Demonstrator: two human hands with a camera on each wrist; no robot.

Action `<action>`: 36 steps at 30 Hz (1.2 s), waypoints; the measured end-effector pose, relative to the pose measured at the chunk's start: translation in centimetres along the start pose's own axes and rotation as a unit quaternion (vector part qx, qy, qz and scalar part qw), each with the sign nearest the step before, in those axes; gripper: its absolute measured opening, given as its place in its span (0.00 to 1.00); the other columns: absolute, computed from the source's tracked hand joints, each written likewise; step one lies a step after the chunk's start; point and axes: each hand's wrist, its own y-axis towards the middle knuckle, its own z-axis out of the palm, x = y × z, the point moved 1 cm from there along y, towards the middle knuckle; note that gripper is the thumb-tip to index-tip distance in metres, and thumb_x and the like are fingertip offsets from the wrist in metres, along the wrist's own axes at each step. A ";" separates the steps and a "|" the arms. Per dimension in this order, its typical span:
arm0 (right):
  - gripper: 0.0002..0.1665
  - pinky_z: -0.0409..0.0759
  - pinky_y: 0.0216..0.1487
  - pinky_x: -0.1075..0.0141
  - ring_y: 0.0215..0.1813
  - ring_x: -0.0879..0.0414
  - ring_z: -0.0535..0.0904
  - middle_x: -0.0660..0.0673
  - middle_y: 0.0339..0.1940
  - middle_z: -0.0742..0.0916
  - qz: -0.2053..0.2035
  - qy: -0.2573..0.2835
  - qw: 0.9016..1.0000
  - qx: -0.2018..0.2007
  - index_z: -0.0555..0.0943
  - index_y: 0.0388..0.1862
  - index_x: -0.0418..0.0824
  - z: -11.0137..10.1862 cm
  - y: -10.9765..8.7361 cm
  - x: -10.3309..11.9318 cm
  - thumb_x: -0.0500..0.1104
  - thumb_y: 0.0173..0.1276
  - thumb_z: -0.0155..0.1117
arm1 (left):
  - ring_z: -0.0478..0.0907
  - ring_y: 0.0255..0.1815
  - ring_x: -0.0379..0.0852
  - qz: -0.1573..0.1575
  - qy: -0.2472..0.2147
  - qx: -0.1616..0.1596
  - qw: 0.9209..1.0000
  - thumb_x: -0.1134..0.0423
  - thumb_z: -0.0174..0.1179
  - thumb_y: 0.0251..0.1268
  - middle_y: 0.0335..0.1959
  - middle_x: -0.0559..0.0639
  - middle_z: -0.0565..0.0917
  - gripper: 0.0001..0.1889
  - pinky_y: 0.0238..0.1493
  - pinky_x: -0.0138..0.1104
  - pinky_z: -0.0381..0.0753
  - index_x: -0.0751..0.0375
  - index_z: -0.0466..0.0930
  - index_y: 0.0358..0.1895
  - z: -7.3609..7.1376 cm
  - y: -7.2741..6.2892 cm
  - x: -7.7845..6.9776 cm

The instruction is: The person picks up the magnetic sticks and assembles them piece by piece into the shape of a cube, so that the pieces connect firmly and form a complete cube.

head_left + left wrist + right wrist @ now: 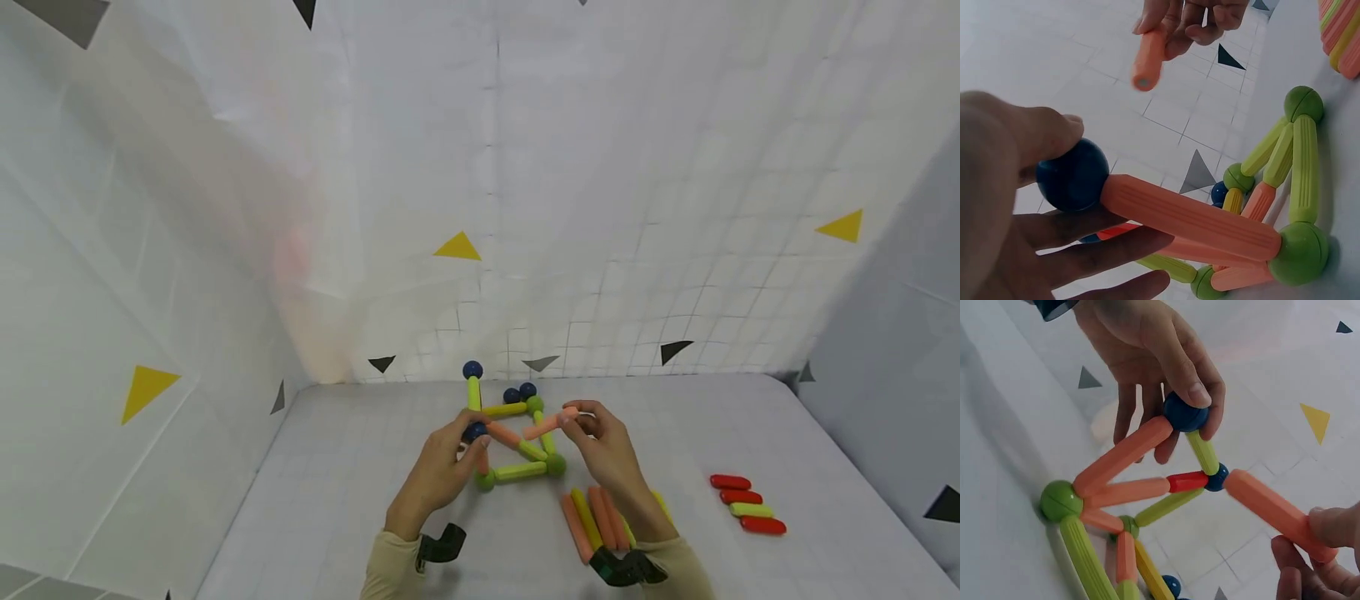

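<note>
My left hand (438,471) pinches a dark blue ball (1186,414) between thumb and forefinger. That ball sits at the upper end of an orange stick (1191,215), whose lower end meets a green ball (1299,253) of a standing frame. Between the thumb and fingers of my right hand (611,450) is another orange stick (1275,512), raised and tilted. In the left wrist view its free end hangs apart from the pinched blue ball. The frame also has lime sticks (521,472), a yellow stick (504,410), a short red stick (1188,482) and an upper blue ball (472,369).
Below my right forearm lies a row of orange (576,529) and yellow sticks (587,518). Red sticks (762,526) and a lime stick (750,510) lie farther right. Two loose-looking blue balls (512,396) are behind the frame. White walls enclose the table (315,500).
</note>
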 end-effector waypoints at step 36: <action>0.25 0.82 0.55 0.66 0.61 0.48 0.84 0.39 0.60 0.89 -0.018 0.096 0.993 0.061 0.75 0.70 0.44 3.4 -0.2 -0.3 0.48 0.79 0.68 | 0.87 0.35 0.40 -0.001 0.034 -0.087 0.996 0.59 0.68 0.74 0.47 0.51 0.91 0.11 0.47 0.45 0.87 0.54 0.84 0.54 1.7 0.6 -0.8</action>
